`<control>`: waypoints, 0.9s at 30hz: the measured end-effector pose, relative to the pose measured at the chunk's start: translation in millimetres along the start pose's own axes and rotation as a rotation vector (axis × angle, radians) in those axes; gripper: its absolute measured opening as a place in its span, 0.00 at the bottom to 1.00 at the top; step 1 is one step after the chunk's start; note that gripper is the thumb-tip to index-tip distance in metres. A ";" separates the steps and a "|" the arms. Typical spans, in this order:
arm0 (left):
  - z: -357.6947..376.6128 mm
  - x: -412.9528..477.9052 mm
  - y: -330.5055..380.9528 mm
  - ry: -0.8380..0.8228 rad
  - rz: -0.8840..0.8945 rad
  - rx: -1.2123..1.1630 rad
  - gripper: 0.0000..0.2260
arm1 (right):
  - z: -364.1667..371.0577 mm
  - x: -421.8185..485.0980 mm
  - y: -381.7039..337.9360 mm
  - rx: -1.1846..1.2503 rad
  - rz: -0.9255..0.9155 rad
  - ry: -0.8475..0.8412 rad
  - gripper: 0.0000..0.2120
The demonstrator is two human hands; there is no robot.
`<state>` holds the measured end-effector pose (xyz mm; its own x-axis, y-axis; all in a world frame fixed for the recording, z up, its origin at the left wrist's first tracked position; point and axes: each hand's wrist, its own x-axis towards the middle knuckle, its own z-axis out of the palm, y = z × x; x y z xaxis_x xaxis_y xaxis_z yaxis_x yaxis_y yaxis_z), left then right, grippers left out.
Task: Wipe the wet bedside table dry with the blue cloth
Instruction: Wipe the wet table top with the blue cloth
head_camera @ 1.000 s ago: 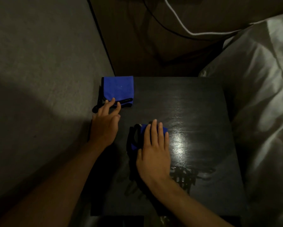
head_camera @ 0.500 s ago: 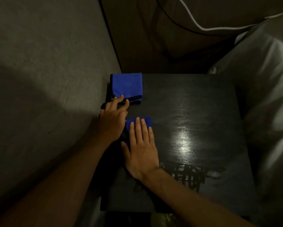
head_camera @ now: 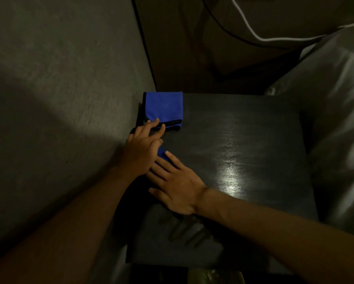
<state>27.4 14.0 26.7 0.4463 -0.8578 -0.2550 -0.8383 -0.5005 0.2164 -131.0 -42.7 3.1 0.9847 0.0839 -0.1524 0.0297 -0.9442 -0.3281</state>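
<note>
The dark bedside table [head_camera: 243,152] shines wet in its middle. My right hand [head_camera: 176,187] lies flat near the table's left edge, pressing a small blue cloth [head_camera: 161,153] of which only a corner shows beyond the fingers. My left hand [head_camera: 143,148] rests at the left edge, partly over my right fingertips, with its own fingertips touching a second, folded blue cloth [head_camera: 163,108] with black trim at the back left corner.
A grey wall [head_camera: 59,99] runs along the table's left side. White bedding [head_camera: 336,119] presses against the right side. Behind the table stands a dark headboard [head_camera: 223,44], with a black cable and a white cable [head_camera: 252,31] hanging across it.
My right hand has slid the small cloth from the table's middle leftward to the left edge, ending under my left hand. My left hand stayed near the folded cloth.
</note>
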 end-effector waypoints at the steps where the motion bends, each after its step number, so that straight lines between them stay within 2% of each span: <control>1: 0.8 0.8 0.0 0.004 -0.004 -0.015 0.23 | -3.8 0.9 2.2 -0.017 -0.017 0.004 0.32; 4: 1.1 1.5 0.8 0.027 -0.036 -0.118 0.22 | -12.4 5.7 -8.0 -0.008 0.029 0.141 0.30; 6: 0.4 0.9 1.1 0.041 -0.031 -0.142 0.22 | -9.4 11.9 -22.1 0.072 0.185 0.225 0.33; 10: -3.3 -1.2 0.6 0.023 0.031 -0.043 0.24 | 9.0 25.3 -50.6 0.254 0.531 0.208 0.38; 13: -5.7 -1.2 0.3 -0.014 0.035 0.003 0.26 | 17.0 28.7 -65.2 0.245 0.610 0.204 0.39; 15: -6.1 -0.9 0.4 -0.025 0.041 0.022 0.28 | 17.5 25.9 -66.1 0.243 0.580 0.205 0.39; 21: -3.5 2.2 -1.7 -0.013 0.013 -0.075 0.23 | 17.9 4.4 -47.2 0.194 0.247 0.097 0.37; 27: -4.8 2.7 2.9 0.002 -0.017 0.011 0.23 | 15.1 -6.0 -34.5 0.096 0.028 0.038 0.37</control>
<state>27.7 9.7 31.1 0.4609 -0.8494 -0.2569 -0.8341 -0.5135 0.2014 -140.5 -5.8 1.3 0.9909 0.0436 -0.1276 -0.0129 -0.9111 -0.4120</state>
